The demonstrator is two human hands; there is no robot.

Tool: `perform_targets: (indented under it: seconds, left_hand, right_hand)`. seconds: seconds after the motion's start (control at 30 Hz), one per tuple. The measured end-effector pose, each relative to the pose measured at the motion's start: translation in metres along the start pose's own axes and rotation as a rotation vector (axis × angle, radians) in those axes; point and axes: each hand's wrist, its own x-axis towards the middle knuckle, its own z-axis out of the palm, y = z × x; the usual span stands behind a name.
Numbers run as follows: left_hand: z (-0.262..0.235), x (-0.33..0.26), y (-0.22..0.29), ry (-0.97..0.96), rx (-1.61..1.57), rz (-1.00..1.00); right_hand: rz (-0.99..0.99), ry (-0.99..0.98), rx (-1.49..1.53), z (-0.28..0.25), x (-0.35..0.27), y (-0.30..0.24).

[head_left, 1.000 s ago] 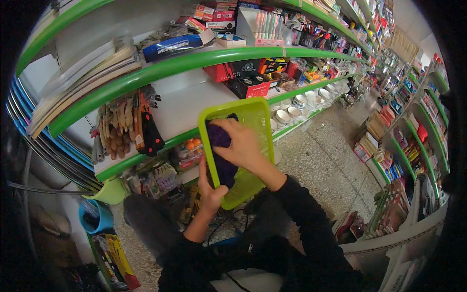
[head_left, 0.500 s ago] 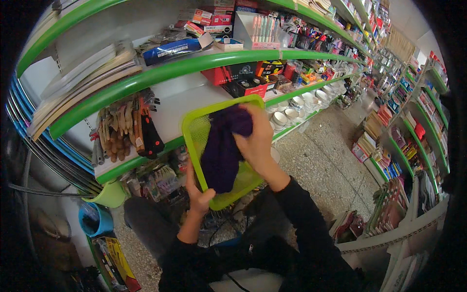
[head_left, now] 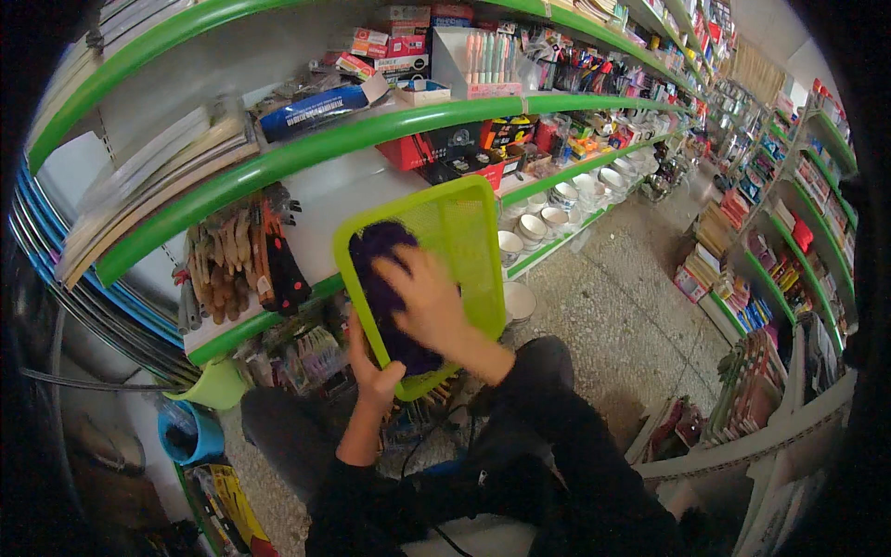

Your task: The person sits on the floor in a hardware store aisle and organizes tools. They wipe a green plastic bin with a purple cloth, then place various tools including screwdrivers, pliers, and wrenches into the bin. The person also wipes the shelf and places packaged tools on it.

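Wiping: right hand presses a dark purple cloth flat against the inside of a lime-green mesh tray, fingers spread over the cloth and blurred.
Left hand: left hand grips the tray's lower rim, thumb wrapped over the edge, fingers behind and out of sight.
Where the tray is: held up in the air in front of the person, tilted with its open face toward the camera, between the green-edged shelf and the person's dark sleeves.
How the tray looks: rectangular, rounded corners, raised solid rim, fine perforated bottom, bright yellow-green all over.
Handling, as a judgement: likely light, stiff plastic; the mesh bottom may flex under pressure, so the rim is the firmer place to take hold. The cloth looks soft and limp, and bunches under the palm.
Around: work gloves hang at the left beneath the shelf, white bowls sit on a lower shelf at the right, and a speckled floor runs down the aisle.
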Motion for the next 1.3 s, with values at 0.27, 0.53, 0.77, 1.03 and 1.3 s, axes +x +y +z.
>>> perform_targets:
  seconds: [0.27, 0.53, 0.77, 1.03, 1.3]
  left_hand:
    - [0.019, 0.006, 0.018, 0.032, 0.08, 0.2]
    - [0.012, 0.009, 0.007, 0.015, 0.099, 0.244]
    - [0.004, 0.015, -0.007, -0.073, -0.017, 0.056]
    - [0.012, -0.004, -0.012, -0.073, 0.004, -0.152]
    - [-0.006, 0.024, -0.001, -0.054, -0.095, -0.061]
  right_hand:
    - [0.369, 0.113, -0.071, -0.007, 0.006, 0.023]
    - [0.67, -0.145, 0.327, 0.008, -0.043, 0.025]
    - [0.48, -0.022, 0.389, 0.01, -0.04, 0.019]
    - [0.276, 0.101, -0.051, -0.012, -0.003, 0.035]
    - [0.079, -0.392, 0.045, -0.004, -0.019, 0.016]
